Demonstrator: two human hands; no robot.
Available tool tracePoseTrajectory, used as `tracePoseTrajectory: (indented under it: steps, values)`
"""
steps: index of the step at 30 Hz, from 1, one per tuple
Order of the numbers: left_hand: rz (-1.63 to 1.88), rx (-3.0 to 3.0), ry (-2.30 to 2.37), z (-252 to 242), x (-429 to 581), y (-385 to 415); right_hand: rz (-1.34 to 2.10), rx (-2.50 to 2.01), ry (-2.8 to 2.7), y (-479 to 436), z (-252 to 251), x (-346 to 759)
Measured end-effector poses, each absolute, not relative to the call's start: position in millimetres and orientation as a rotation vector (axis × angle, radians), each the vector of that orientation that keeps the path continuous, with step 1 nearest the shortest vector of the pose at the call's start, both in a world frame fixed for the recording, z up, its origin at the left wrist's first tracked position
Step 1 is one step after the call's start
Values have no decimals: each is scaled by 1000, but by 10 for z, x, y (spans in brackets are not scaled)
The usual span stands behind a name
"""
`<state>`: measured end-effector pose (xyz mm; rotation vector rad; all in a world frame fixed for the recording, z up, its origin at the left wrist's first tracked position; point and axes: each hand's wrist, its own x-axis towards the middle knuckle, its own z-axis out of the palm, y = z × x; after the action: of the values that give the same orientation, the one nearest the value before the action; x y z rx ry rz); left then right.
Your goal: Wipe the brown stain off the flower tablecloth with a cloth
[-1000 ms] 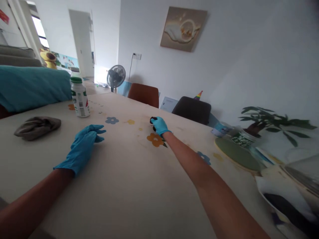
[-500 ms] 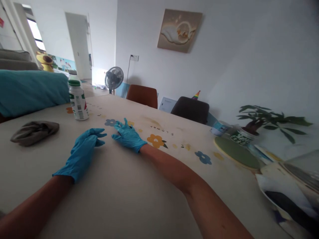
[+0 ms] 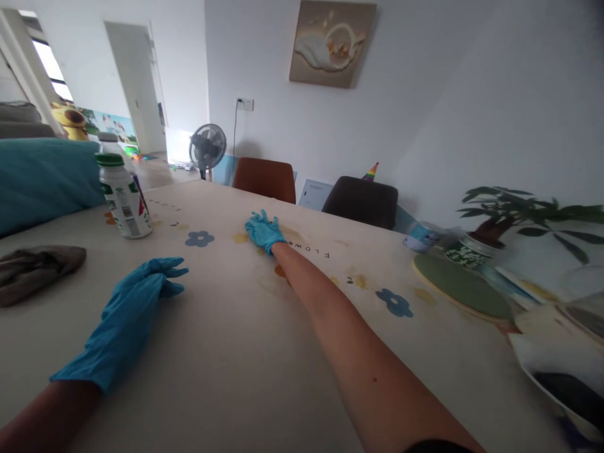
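Head view. The cream tabletop (image 3: 245, 371), printed with small blue and orange flowers, fills the lower field and carries everything named here.

Two chairs stand at its far edge, toward 12 o'clock: a rust-brown chair (image 3: 264, 178) and, just to its right, a dark chair (image 3: 361, 202). Behind them, at 11 o'clock, a standing fan (image 3: 207, 147) sits on the floor.

At 3 o'clock a potted plant (image 3: 514, 212) stands near the right edge of the tabletop, with a round green mat (image 3: 465, 292) lying in front of it.

At 9 o'clock a crumpled grey cloth (image 3: 38, 269) lies on the tabletop near the left edge.

The left hand (image 3: 123, 318), in a blue glove, rests palm down at 8 o'clock. Its grip is apart, fingers extended forward, holding nothing. The grey cloth lies well to its left.

At 10 o'clock a white bottle (image 3: 123, 195) with a green cap stands upright, beyond the left hand and apart from it.

The right hand (image 3: 264, 230), also in a blue glove, is stretched far forward on a straight arm to 12 o'clock. It lies flat on the tabletop with the grip apart and fingers spread, empty, just beside printed letters and a yellow flower mark. The bottle is well to its left.
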<state>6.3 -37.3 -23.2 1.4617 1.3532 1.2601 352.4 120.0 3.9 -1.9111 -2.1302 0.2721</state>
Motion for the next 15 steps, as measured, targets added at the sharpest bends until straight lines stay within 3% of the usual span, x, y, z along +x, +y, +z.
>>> tracePoseTrajectory:
  steps: [15]
  values:
    - [1247,1497,1304,-270,18,-326,160,-2430,-1355,348,34,5270]
